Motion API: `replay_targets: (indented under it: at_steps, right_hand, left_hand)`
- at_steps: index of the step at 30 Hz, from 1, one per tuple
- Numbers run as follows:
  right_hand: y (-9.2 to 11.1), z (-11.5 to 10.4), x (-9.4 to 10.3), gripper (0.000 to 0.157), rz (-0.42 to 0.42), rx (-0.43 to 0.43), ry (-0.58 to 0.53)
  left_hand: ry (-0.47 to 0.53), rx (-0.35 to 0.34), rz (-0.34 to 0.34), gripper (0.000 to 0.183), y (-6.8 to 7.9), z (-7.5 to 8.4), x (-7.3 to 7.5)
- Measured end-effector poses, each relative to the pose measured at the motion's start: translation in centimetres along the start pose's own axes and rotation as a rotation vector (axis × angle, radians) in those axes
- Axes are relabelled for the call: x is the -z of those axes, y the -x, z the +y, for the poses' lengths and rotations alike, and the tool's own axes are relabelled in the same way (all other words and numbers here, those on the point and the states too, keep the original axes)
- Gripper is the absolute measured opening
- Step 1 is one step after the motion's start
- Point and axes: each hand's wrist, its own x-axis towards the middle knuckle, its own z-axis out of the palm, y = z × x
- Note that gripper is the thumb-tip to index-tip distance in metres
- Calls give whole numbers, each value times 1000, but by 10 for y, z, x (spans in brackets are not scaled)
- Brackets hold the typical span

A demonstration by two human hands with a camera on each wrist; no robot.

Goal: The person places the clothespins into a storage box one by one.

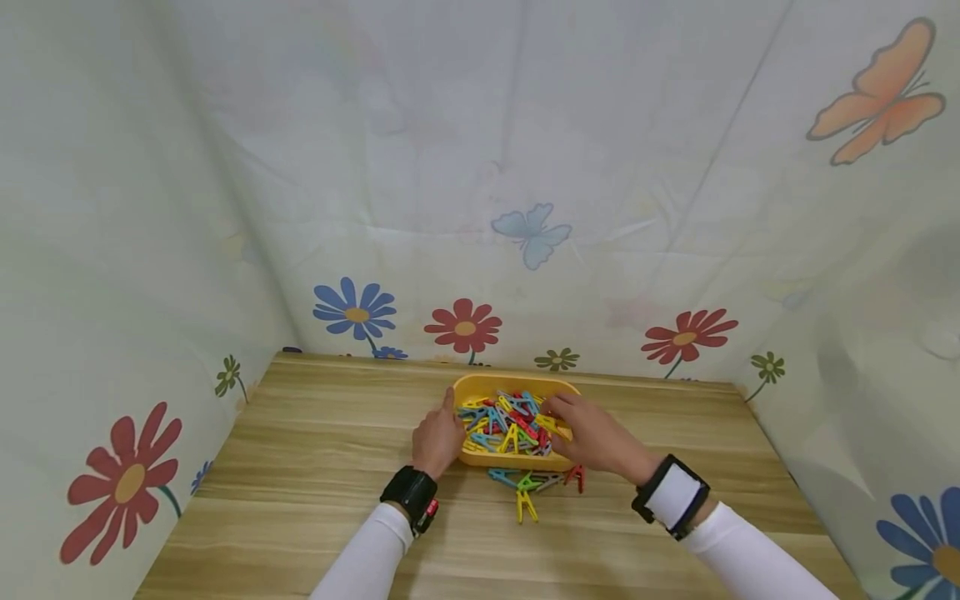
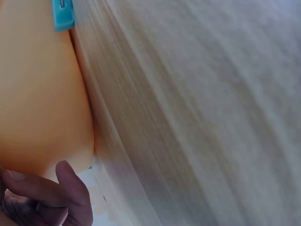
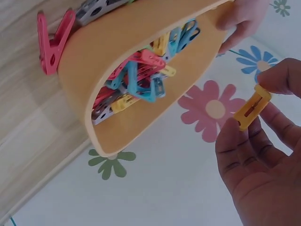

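A yellow plastic basket (image 1: 517,461) holds a heap of clothespins (image 1: 498,421) in yellow, red, blue, green and grey. My left hand (image 1: 437,437) grips the basket's left end, its fingers at the rim; in the left wrist view the fingers (image 2: 75,197) lie close against the outer wall. Over the basket's right side, my right hand (image 1: 596,433) pinches a yellow clothespin (image 3: 252,109) between thumb and fingertips. In the right wrist view this clothespin shows apart from the heap.
In front of the basket, on the wooden table (image 1: 315,483), lie a blue clothespin (image 1: 501,477), a green one (image 1: 528,482), a grey one (image 1: 550,481), a red one (image 1: 576,477) and a yellow one (image 1: 527,506). A flower-printed curtain (image 1: 405,250) hangs behind and beside the table.
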Motion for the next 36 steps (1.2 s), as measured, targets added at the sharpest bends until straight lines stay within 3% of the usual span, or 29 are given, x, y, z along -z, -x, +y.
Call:
replay_targets:
  at_steps: [6,14,24,27,29,34,36]
  right_hand:
    - [-22,15,-4,36,-1,-16,-2]
    - [-49,31,-21,45,-10,-95,2]
    - [-74,37,-37,45,-46,-171,45]
    - [-78,41,-42,46,-37,-160,44]
    - [-80,43,-46,54,-38,-139,78]
    - [-78,44,-50,97,-72,-140,202]
    - [-76,41,-48,105,-81,-145,223]
  left_hand:
    - [-21,5,-12,56,-2,0,2]
    - [4,66,-66,57,0,1,6]
    - [-3,58,-62,57,-2,3,9]
    - [-9,52,-66,57,-3,4,9]
    - [-12,51,-64,57,-4,5,9]
    - [-4,46,-62,57,-4,6,11]
    - [-2,41,-60,57,-4,7,12]
